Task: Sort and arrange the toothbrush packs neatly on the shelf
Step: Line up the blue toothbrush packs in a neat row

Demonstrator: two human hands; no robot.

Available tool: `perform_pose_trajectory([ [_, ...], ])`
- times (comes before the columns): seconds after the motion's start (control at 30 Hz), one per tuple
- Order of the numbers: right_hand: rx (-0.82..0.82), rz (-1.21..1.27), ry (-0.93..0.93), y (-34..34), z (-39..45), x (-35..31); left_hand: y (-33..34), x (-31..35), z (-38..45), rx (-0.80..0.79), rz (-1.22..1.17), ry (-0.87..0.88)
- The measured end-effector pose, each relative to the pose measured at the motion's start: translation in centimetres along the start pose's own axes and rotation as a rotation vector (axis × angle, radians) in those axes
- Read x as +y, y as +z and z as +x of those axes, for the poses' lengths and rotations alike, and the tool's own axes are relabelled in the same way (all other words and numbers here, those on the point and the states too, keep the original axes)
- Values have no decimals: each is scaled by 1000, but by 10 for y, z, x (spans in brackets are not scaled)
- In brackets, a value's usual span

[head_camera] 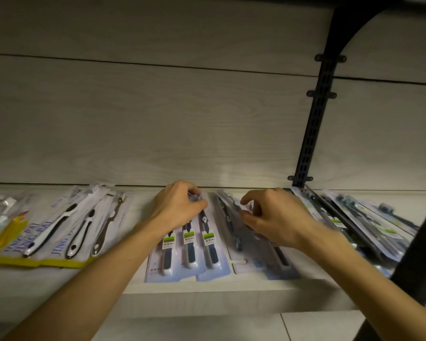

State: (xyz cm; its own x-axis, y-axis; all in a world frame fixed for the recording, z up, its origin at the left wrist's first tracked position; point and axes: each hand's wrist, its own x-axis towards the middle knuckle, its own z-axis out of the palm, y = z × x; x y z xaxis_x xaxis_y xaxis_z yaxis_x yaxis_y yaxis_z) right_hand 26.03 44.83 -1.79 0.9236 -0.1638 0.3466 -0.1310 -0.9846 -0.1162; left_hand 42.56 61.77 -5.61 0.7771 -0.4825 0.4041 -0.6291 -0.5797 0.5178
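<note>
Head: both hands [180, 205] grip toothbrush packs [190, 252] (shelf [207, 303]).

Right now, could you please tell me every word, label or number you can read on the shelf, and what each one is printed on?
"JING PAI": in blue letters on the yellow-edged toothbrush packs, repeated across the overlapping packs.
Green and white labels on the blue toothbrush packs: printed text too small and blurred to read.
Green label on the dark toothbrush packs at the right: also unreadable.
Nothing else legible.
</note>
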Motion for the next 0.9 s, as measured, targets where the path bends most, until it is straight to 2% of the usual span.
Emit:
perform_pose_trajectory([
  [0.37,5,-79,-114,-16,4,25,-11,5,1,248,6,51],
  [0.63,72,228,-12,1,42,37,-10,5,1,215,39,77],
  [0.9,20,239,-28,28,82,13,-12,6,-1,202,52,87],
])
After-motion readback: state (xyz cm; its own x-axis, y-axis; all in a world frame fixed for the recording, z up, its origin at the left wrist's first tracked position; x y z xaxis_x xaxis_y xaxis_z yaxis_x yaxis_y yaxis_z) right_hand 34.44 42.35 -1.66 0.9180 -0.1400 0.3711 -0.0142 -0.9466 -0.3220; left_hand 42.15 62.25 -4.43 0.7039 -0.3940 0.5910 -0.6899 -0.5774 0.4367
